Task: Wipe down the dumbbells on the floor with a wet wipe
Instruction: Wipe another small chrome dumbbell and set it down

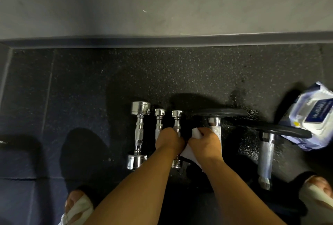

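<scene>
With 5 dumbbells lined up, the third chrome dumbbell (pixel 177 122) is gripped by the left hand (pixel 169 139) while the wet wipe (pixel 195 134) is clenched in the right hand (pixel 207 143), so wiping is judged midway at best.

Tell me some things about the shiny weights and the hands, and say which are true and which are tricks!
1. Three small chrome dumbbells lie side by side on the floor, the biggest one on the left. True.
2. The right hand holds a white wet wipe. True.
3. The pack of wipes sits at the far left of the floor. False: it lies at the right edge, next to a black-plated dumbbell.
4. The left hand is resting on the person's knee. False: it reaches down among the small dumbbells, near the third one.
5. The floor is dark and speckled. True.
</scene>
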Tool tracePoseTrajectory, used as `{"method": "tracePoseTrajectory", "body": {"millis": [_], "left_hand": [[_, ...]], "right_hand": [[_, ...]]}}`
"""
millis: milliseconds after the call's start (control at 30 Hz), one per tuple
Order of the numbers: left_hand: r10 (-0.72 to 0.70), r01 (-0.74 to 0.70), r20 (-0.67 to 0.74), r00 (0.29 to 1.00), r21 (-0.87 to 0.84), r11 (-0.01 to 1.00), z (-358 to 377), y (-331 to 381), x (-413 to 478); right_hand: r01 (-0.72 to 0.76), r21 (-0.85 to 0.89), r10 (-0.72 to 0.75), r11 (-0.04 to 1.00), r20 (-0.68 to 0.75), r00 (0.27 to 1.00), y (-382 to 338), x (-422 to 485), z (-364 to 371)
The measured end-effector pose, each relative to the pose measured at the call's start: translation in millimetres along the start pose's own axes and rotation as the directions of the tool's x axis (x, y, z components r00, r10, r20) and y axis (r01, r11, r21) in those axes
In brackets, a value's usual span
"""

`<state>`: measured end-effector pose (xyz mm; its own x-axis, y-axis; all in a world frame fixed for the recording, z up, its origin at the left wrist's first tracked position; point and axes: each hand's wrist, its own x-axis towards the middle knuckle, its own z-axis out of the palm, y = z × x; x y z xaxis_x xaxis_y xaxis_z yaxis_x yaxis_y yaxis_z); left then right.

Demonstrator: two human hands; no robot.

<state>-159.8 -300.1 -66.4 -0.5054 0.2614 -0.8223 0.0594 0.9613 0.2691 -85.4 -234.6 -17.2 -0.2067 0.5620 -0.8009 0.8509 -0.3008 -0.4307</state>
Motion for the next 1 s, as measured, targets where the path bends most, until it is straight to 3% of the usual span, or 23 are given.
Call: {"method": "tracePoseTrajectory", "body": {"millis": [333, 467, 667, 800, 1000], "left_hand": [[0.048, -0.062, -0.060, 0.997, -0.254, 0.965, -51.5, -1.4, -63.1], [0.055, -0.090, -0.098, 0.994, -0.394, 0.915, -76.6, 8.0, -108.6], [0.048, -0.065, -0.044, 0.998, -0.615, 0.786, -109.8, 21.6, -189.4], [0.084, -0.062, -0.004, 0.996, -0.715, 0.696, -130.3, 31.9, -246.7], [0.246, -0.212, -0.069, 0.967, -0.755, 0.621, -153.6, 46.9, -325.8]], "right_hand": [[0.008, 0.088, -0.002, 0.996, -0.068, 0.998, -21.6, -42.8, -22.8], [0.108, 0.143, -0.093, 0.984, -0.109, 0.990, -34.5, -76.3, -39.7], [0.229, 0.293, -0.194, 0.928, -0.145, 0.970, -54.9, -139.0, -78.7], [0.404, 0.329, -0.353, 0.854, -0.203, 0.913, -66.0, -188.8, -105.8], [0.576, 0.220, -0.516, 0.787, -0.277, 0.811, -81.6, -256.1, -148.4]]}}
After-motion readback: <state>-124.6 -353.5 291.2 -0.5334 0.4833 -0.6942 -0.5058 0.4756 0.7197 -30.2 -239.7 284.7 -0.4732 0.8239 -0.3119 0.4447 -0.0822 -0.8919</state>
